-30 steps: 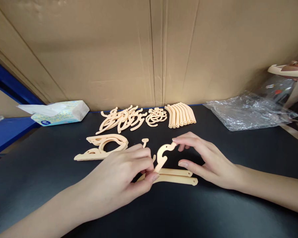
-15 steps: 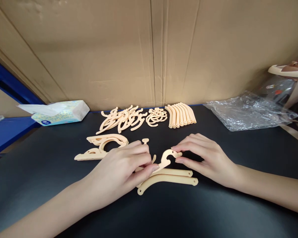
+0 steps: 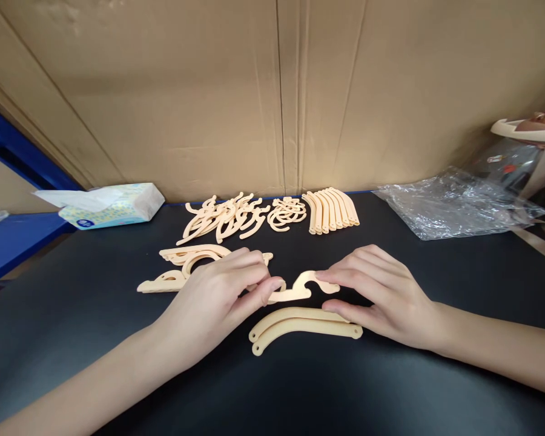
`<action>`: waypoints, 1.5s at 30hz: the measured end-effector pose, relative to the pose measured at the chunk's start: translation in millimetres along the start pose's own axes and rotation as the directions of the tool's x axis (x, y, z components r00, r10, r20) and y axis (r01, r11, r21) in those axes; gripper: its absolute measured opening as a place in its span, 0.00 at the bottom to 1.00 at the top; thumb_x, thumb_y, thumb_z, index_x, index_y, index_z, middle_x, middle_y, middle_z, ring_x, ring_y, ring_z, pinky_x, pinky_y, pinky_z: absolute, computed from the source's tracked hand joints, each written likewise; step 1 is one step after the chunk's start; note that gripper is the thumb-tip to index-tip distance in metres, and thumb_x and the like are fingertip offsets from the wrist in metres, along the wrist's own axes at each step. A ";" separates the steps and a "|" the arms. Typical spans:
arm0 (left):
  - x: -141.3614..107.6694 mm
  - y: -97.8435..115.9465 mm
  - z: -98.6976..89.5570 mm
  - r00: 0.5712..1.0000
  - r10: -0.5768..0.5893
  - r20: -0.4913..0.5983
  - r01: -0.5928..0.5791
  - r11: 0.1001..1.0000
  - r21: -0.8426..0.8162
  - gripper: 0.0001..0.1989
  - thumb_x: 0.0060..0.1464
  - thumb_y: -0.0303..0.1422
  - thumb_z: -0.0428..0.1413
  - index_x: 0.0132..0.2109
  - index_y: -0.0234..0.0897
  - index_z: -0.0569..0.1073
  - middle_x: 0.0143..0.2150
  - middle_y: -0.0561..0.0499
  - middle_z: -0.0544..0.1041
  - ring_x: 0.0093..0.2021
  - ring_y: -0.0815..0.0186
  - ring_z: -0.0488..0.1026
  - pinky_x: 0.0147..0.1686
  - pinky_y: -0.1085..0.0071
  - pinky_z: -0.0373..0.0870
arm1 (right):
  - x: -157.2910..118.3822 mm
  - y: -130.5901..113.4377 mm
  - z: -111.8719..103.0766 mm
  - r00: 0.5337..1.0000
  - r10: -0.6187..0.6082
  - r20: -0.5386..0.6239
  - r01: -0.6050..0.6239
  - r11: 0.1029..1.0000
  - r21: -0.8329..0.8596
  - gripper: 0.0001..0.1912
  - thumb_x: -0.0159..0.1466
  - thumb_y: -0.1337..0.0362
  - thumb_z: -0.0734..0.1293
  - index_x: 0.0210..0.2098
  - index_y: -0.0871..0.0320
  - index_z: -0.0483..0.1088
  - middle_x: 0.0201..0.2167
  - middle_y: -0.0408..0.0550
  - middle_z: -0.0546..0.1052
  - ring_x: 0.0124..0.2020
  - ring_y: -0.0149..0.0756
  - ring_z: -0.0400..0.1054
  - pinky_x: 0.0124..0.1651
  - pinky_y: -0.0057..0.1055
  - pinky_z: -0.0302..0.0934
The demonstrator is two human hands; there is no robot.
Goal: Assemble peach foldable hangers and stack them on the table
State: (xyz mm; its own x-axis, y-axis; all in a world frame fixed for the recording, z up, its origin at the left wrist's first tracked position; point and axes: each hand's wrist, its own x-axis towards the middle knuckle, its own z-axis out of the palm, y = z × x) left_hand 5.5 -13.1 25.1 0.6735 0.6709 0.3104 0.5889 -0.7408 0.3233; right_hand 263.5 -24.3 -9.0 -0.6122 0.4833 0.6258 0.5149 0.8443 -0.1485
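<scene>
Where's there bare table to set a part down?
Bare black table: nearest you, below the two curved bars; between the right hand and clear plastic bag; and left of the stacked pieces, before the tissue pack.

Crowded: the back, with forked pieces, small curved parts and row of bars; and around the left hand.

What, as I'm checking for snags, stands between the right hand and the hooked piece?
Nothing visible: the right hand has a fingertip on the hooked piece, towards its right end. The two bars lie on the near side of it, not in between.
</scene>
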 end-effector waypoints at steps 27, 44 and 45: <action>5.6 -54.1 -11.4 0.985 -0.150 0.084 0.108 0.918 0.382 0.28 0.66 0.48 0.37 0.56 0.37 0.72 0.61 0.44 0.69 0.65 0.53 0.58 0.63 0.50 0.53 | -3.1 39.1 5.7 0.933 0.352 0.074 -0.350 0.936 -0.048 0.08 0.67 0.63 0.65 0.35 0.54 0.75 0.36 0.44 0.80 0.39 0.38 0.71 0.43 0.39 0.57; 4.2 -58.3 -5.2 0.972 -0.209 0.105 0.155 0.913 0.377 0.32 0.66 0.50 0.34 0.56 0.33 0.72 0.60 0.41 0.70 0.64 0.51 0.61 0.65 0.44 0.46 | -0.5 36.4 5.8 0.918 0.383 0.101 -0.379 0.923 -0.061 0.05 0.66 0.64 0.64 0.35 0.54 0.73 0.36 0.44 0.79 0.40 0.39 0.70 0.44 0.39 0.56; 4.4 -58.0 -5.7 0.973 -0.206 0.106 0.152 0.913 0.378 0.32 0.66 0.50 0.35 0.56 0.33 0.72 0.59 0.42 0.71 0.63 0.51 0.61 0.65 0.45 0.46 | -0.4 36.2 5.8 0.918 0.383 0.101 -0.378 0.923 -0.063 0.05 0.66 0.65 0.65 0.35 0.54 0.72 0.36 0.44 0.79 0.39 0.38 0.70 0.44 0.39 0.56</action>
State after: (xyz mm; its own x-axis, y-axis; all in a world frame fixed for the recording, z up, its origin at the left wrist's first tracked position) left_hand -28.2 33.0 12.8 0.5814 0.8013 0.1411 0.8091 -0.5877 0.0040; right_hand 278.9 7.4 -19.0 -0.4254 0.7907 0.4402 0.7451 0.5821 -0.3255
